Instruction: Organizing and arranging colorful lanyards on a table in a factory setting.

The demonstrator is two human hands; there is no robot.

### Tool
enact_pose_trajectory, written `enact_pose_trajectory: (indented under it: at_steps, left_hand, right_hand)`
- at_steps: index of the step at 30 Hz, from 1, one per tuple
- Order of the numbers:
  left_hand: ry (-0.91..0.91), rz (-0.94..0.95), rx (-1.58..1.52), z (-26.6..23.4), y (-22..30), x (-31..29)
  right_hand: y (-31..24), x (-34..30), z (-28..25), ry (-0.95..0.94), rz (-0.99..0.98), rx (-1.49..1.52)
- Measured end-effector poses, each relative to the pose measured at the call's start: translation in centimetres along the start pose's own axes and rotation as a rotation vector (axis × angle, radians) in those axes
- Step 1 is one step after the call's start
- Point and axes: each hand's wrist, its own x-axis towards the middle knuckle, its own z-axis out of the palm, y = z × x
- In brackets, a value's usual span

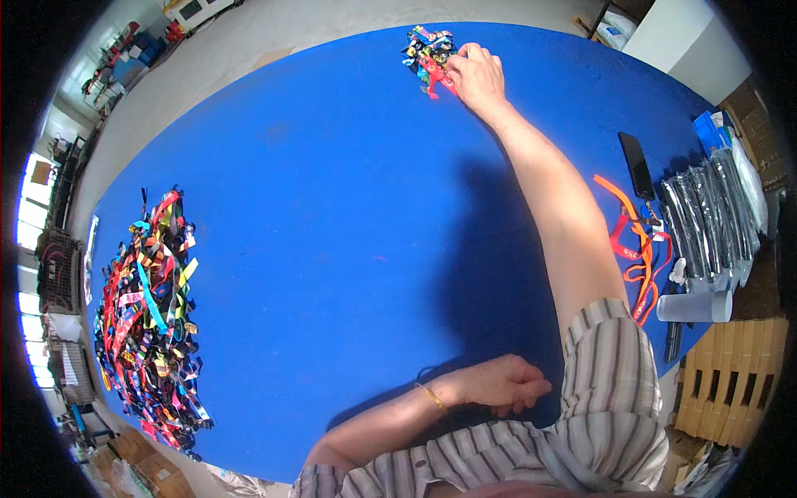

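My right hand (480, 79) reaches to the far side of the blue table, its fingers closed on a red strap (444, 83) at the edge of a small heap of multicoloured fabric straps (422, 51). The fingertips partly cover the strap. Close to my body, my left hand (504, 384) rests low over the near edge, its fingers curled and nothing visible in them. A gold bracelet (432, 398) circles the left wrist. Far to the left lies a large, long pile of similar colourful straps (149, 324), away from both hands.
Orange and red straps (639, 249) lie at the right, beside a black phone (635, 164). Nearby are a stack of clear-wrapped dark packages (710, 220), a translucent cup on its side (693, 307) and a blue bin (710, 131). Cardboard (730, 382) stands beyond the table's right edge.
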Motion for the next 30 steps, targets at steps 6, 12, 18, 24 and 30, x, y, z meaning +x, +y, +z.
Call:
enact_pose_trajectory:
  at_steps: [6, 12, 18, 24, 30]
  left_hand:
    - [-0.001, 0.032, 0.015, 0.1, 0.1, -0.2]
    - [0.003, 0.111, 0.072, 0.3, -0.4, 0.0]
    - [0.018, 0.166, 0.138, 0.4, -0.2, -0.2]
    - [0.017, 0.123, 0.110, 0.4, -0.9, -0.1]
    - [0.016, 0.085, 0.103, 0.4, 0.0, -0.5]
  right_hand:
    - [-0.1, 0.5, 0.9, -0.064, 0.043, -0.083]
    - [0.1, 0.9, 1.1, -0.064, 0.046, -0.086]
    - [0.0, 0.0, 0.6, -0.005, 0.100, -0.025]
    - [-1.2, -2.6, -1.0, 0.047, -0.024, 0.055]
    - [-4.2, -4.9, -0.9, -0.065, -0.099, 0.110]
